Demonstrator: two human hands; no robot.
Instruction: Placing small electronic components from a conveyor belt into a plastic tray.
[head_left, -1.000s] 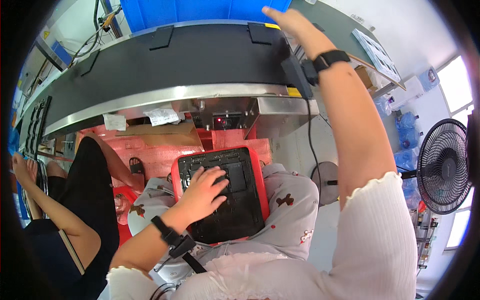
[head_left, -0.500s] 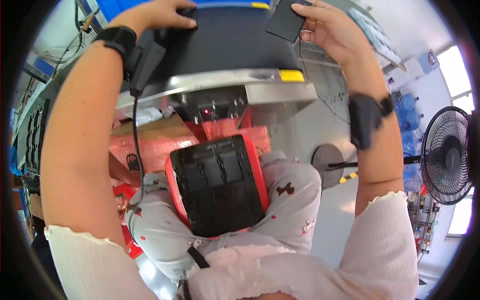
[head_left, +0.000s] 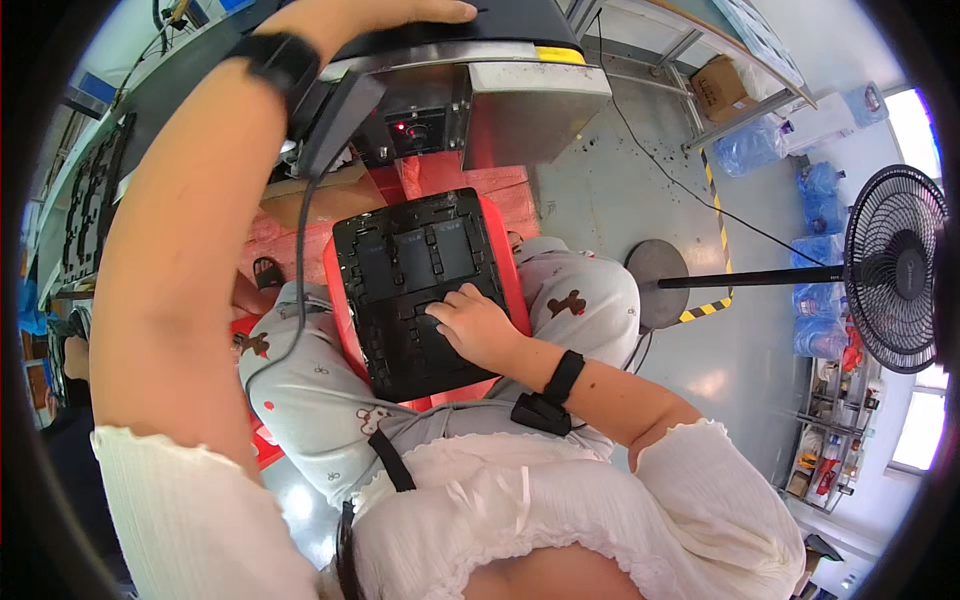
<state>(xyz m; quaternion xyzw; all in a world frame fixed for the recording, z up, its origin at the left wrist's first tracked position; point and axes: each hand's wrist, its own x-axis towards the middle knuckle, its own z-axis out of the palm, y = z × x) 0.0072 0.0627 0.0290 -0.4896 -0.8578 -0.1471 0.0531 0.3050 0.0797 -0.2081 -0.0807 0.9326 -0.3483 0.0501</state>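
The black tray (head_left: 388, 368) is set between the thighs (head_left: 605, 285), long axis pointed forward; its right side is touched by the nearer right hand (head_left: 478, 328) — whether either grip is closed cannot be told — the left hand (head_left: 415, 12) being stretched over the black belt (head_left: 522, 22)

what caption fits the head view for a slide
A person's right hand rests on a black, rectangular, compartmented tray while the left hand extends over a flat, black, metal-edged conveyor.
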